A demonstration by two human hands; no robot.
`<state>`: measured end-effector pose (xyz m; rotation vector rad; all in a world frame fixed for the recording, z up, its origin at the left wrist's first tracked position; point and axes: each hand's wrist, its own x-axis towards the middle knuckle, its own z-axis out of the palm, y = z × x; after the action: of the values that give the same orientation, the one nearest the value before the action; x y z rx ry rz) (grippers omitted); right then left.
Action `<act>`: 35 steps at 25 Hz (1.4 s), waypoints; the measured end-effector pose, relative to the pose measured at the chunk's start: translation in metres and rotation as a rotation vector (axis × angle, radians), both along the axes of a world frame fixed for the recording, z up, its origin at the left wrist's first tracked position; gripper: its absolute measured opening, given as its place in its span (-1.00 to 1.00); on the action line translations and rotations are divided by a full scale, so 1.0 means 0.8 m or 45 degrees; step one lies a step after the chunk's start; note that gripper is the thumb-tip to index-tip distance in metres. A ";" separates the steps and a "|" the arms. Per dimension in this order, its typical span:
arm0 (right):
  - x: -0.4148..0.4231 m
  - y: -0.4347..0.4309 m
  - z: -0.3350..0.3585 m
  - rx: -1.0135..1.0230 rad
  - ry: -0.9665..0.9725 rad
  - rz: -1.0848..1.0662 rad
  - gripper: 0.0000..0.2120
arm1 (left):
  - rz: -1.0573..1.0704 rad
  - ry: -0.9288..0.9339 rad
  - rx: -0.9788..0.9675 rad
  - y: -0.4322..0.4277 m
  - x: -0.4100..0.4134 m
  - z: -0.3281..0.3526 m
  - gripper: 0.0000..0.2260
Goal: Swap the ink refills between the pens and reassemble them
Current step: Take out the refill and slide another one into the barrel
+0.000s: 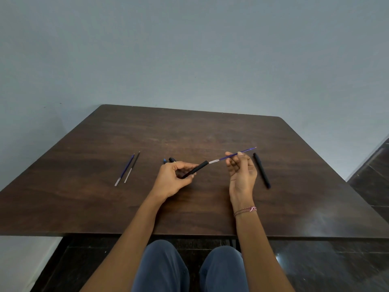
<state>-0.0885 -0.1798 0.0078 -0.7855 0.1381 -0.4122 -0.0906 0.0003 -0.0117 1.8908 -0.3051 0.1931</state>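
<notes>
My left hand (175,178) grips a black pen barrel (196,168) just above the table, its open end pointing right. My right hand (242,172) pinches a blue ink refill (229,157) between thumb and fingertips; the refill's clear end sits at the barrel's mouth and its tip points up to the right. Two loose refills, one blue (126,168) and one black (132,166), lie side by side on the left. A whole black pen (261,170) lies to the right of my right hand. Behind my left hand lie a blue cap (164,161) and a black cap (172,159).
The dark wooden table (189,133) stands against a plain grey wall. Its front edge runs just above my knees. Dark floor shows at the right and below the table.
</notes>
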 end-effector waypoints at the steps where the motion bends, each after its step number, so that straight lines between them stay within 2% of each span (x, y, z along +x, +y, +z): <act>1: 0.000 0.000 0.000 0.004 -0.008 -0.017 -0.88 | 0.001 -0.003 0.023 0.000 0.000 0.000 -0.72; 5: 0.000 0.001 -0.001 -0.037 -0.023 -0.048 -0.88 | -0.003 0.050 0.112 0.001 0.001 0.003 -0.76; 20: 0.001 0.004 -0.005 -0.181 -0.064 -0.057 -0.83 | 0.034 0.147 0.009 -0.001 -0.004 0.005 -0.79; 24: -0.001 0.008 -0.007 -0.422 -0.042 -0.052 -0.89 | 0.025 0.140 0.024 0.000 -0.003 0.005 -0.81; 31: 0.000 0.017 -0.024 -1.156 -0.058 -0.004 -0.89 | -0.010 0.113 -0.034 0.000 0.001 -0.002 -0.84; 35: 0.001 0.020 -0.027 -1.182 -0.054 0.034 -0.93 | -0.019 0.113 -0.079 -0.003 -0.001 0.001 -0.88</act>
<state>-0.0874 -0.1639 -0.0138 -1.6871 -0.1207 -0.4658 -0.0913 -0.0020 -0.0112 1.8296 -0.2504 0.1068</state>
